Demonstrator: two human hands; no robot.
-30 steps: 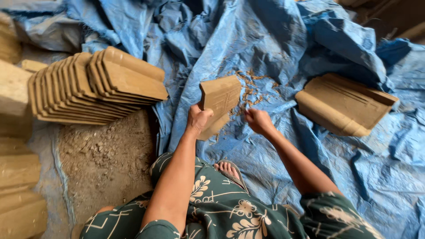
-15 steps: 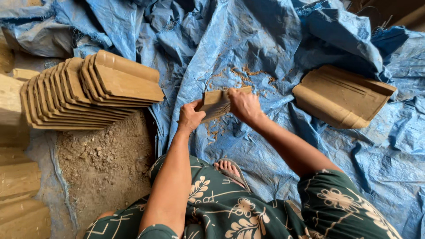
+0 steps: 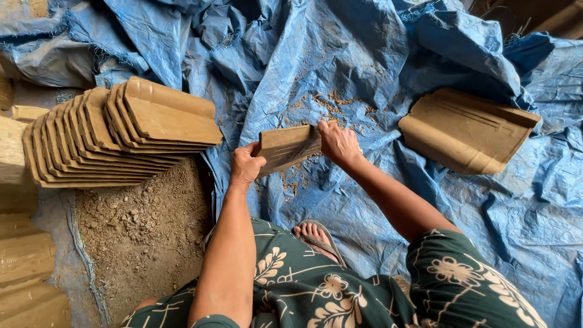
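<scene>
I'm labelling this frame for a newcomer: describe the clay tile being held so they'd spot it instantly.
On the blue tarp, find the tile at the centre, gripped by the left hand and right hand. Unlike the leaning tile stack and lone tile, it's lifted.

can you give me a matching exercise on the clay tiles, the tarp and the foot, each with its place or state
Things:
1. clay tile
2. stack of clay tiles
3. lone tile
4. sandalled foot

Places or states:
A. lying by itself on the blue tarp, far right
B. poking out near the patterned clothing
C. held by the left hand and right hand
D. leaning in a row at the left

Pairs: 1-C, 2-D, 3-A, 4-B
</scene>
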